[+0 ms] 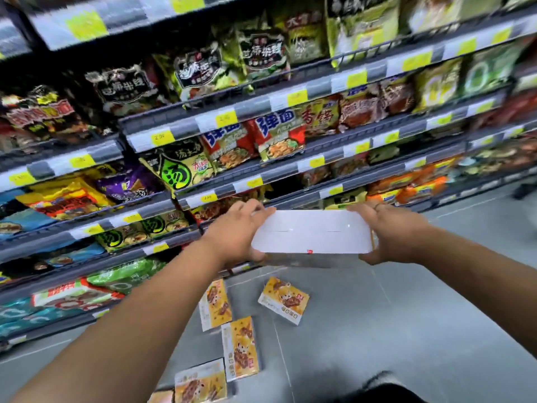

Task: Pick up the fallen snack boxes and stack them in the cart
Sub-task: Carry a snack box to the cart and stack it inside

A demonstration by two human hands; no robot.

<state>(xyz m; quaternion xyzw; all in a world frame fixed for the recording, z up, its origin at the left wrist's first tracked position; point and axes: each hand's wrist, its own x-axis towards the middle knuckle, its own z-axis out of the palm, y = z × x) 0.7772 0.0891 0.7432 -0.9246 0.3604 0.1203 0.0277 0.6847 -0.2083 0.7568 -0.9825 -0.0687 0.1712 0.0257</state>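
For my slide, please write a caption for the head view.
Both hands, left and right, hold a white box above snack boxes fallen on the aisle floor.

The white box (312,232) looks like smooth card with a faint sheen on its plain upper face. The yellow snack boxes (283,299) on the floor seem to be printed cardboard, glossy enough to catch light. The floor (406,330) is a smooth grey surface, dully reflective. The noodle packets (279,139) are crinkled shiny plastic film. The shelves (261,112) appear as grey painted metal, with matt paper price labels (162,137) in yellow.
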